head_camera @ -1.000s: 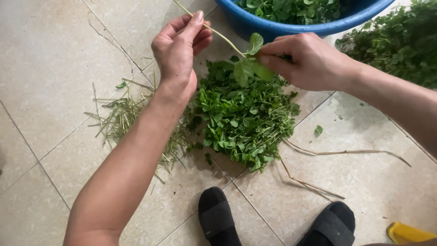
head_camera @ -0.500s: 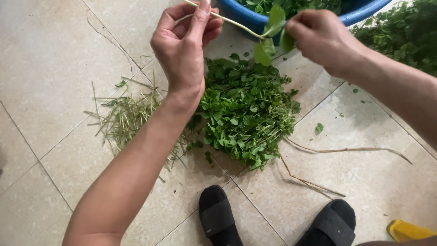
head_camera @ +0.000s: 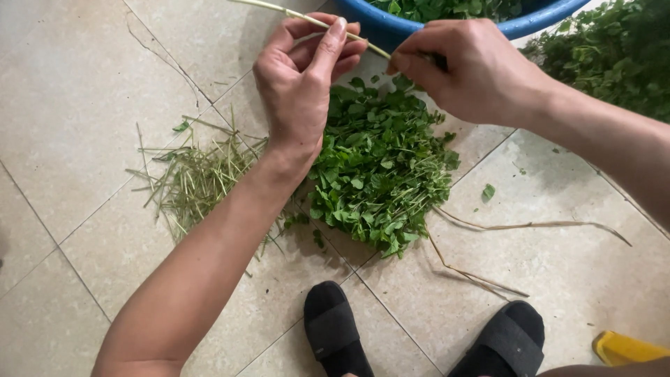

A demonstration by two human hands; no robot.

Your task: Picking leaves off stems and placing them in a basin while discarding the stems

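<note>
Stem (head_camera: 307, 19), pale, thin and likely light and easily snapped, is pinched above the leaf pile (head_camera: 380, 167) by left hand (head_camera: 300, 84) and right hand (head_camera: 474, 66), best gripped near its ends.

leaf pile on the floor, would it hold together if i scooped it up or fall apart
The leaf pile is loose small leaves, so it would probably shed bits. It looks light and floppy, likely to sag through the fingers. Strays such as the lone leaf suggest that it scatters easily.

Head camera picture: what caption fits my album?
Left hand and right hand hold a pale stem above picked green leaves.
</note>
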